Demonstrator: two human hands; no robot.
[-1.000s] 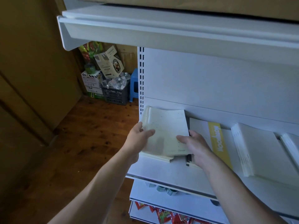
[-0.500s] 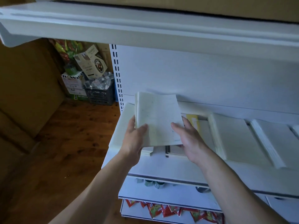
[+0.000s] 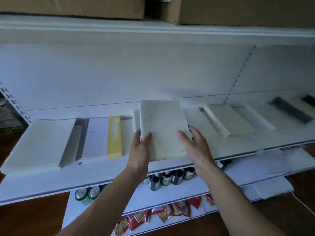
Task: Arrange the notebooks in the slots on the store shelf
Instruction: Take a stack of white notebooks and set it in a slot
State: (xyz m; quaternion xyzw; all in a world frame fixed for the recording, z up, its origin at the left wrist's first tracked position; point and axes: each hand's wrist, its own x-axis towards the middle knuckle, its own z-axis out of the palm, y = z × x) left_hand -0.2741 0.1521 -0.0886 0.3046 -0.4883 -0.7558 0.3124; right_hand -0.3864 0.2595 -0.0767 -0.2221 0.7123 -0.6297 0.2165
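Cardboard boxes point(image 3: 238, 9) were pictured side by side on the top ledge point(image 3: 153, 29), their upper parts cut off by the frame. On a lower tier point(image 3: 179, 193), dark bottles point(image 3: 166, 178) were stood upright in a row, with green-rimmed cans point(image 3: 88, 193) laid to their left, ends turned outward. Red snack packets point(image 3: 162, 213) were spread in a line along the tier beneath. A thin pale cable point(image 3: 303, 204) was trailed over the dark wood floor point(image 3: 30, 218) at lower right. A slotted upright point(image 3: 10, 97) was fixed at the far left of the white back panel point(image 3: 119, 74). Green packaging point(image 3: 10, 129), too blurred to be identified, was glimpsed at the left edge.
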